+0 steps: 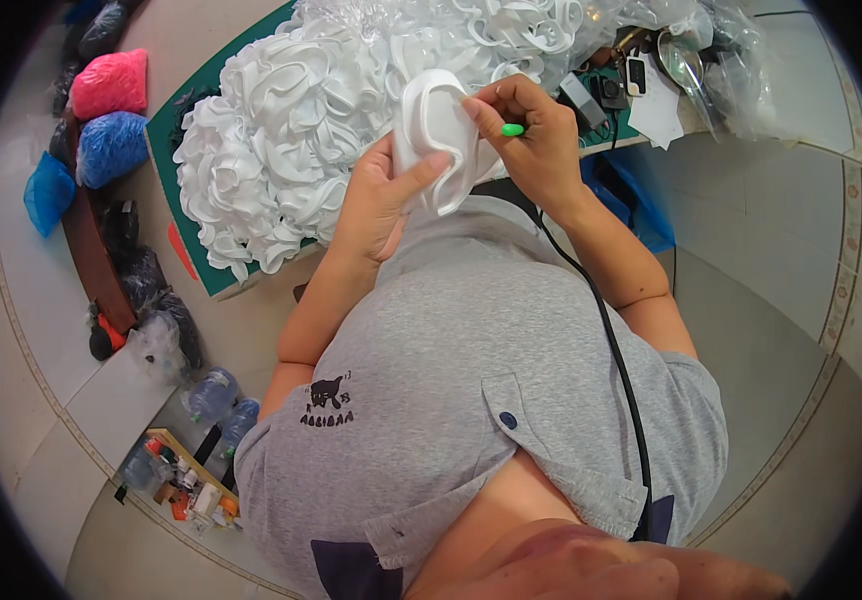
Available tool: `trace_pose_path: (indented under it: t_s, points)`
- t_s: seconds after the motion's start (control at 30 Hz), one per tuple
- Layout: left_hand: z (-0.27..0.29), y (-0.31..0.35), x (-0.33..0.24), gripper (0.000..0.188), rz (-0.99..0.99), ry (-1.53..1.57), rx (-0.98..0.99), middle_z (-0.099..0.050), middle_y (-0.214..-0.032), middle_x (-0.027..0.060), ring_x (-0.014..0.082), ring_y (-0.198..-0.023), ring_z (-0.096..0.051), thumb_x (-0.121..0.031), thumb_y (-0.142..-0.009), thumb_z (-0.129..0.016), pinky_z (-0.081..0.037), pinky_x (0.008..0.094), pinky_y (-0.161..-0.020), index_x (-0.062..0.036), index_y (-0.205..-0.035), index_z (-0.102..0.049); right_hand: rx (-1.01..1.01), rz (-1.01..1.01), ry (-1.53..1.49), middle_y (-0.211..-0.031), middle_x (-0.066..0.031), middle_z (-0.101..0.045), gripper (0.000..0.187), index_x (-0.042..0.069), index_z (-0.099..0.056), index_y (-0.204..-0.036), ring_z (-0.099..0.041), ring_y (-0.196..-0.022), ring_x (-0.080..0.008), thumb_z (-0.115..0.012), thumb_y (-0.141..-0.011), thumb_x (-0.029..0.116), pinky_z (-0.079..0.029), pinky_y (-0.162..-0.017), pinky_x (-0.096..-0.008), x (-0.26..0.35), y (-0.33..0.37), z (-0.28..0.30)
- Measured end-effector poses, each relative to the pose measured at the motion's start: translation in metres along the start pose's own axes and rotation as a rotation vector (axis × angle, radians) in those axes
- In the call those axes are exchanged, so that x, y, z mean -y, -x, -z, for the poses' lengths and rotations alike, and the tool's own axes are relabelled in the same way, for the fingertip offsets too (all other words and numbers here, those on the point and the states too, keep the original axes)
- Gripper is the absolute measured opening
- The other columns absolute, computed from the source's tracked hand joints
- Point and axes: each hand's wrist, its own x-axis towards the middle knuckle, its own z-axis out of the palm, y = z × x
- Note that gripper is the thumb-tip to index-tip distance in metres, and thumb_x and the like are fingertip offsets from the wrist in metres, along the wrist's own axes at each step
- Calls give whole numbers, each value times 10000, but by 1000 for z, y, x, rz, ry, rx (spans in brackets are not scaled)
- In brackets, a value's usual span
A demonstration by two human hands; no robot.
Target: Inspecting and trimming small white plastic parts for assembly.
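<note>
My left hand (376,200) grips a white moulded foam piece (439,135) with a curved raised rim, shaped rather like an eye mask. The thumb presses on its face, and the other fingers are behind it. At its upper right edge, my right hand (539,140) has thumb and forefinger pinched together, touching or very close to the rim. A small tool with a bright green end (513,130) pokes out from the right hand's curled fingers; the rest of it is hidden. Just beyond my left hand lies a big heap of similar white foam pieces (271,150).
The heap rests on a green-topped table (219,278). Small devices (609,92), paper (659,118) and clear plastic bags (741,80) crowd its right end. A black cable (606,300) runs down my front. Pink (111,84) and blue (113,148) bags stand at left.
</note>
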Motion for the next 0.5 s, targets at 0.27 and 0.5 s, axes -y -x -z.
trace_pose_path:
  t_s: [0.27, 0.5]
  points:
    - [7, 1, 1, 446, -1, 2, 114, -581, -1143, 80, 163, -1052, -558, 0, -776, -647, -416, 286, -942, 25, -1199, -508, 4, -26, 25, -694, -15, -628, 119, -12, -610, -891, -534, -631, -32, -646, -872, 100, -440, -574, -186, -7, -3, -1]
    - [5, -4, 7, 331, 27, 185, 94, -586, -1142, 92, 169, -1053, -567, -95, -884, -577, -426, 299, -943, 15, -1189, -511, 23, 18, 63, -642, -23, -590, 144, -4, -638, -952, -531, -626, -45, -661, -852, 97, -431, -583, -187, -15, -1, -1]
